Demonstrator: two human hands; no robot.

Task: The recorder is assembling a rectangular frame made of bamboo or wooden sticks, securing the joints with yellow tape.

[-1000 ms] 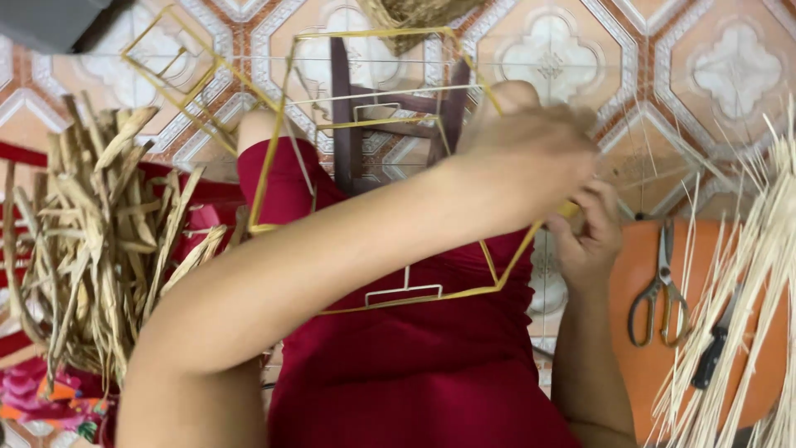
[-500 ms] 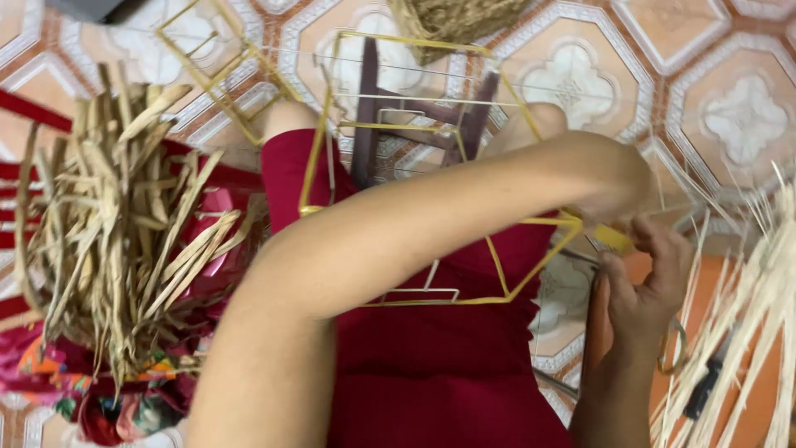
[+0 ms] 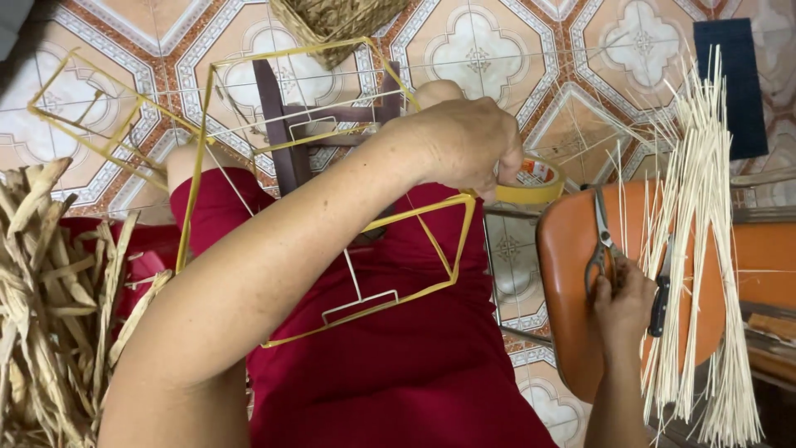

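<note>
Since half a second back, right hand (image 3: pixel 622 294) now closed on scissors (image 3: pixel 599 249) at 3 o'clock; left hand (image 3: pixel 464 145) still pinching frame (image 3: pixel 431 286) and tape roll (image 3: pixel 535 182).

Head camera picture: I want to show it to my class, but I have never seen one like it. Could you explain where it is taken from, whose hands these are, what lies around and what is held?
The camera sits on a person's head and looks down, so you see that person's own two arms and lap in red cloth. The left hand grips a corner of a wire frame wrapped in yellow tape, and also a roll of yellow tape. The right hand rests on an orange chair seat, fingers at a pair of scissors lying there. Thin pale straws lie across the seat. On the left is a heap of dried leaf strips. On the patterned tiled floor are another yellow frame, a woven basket and a small dark wooden stool.
</note>
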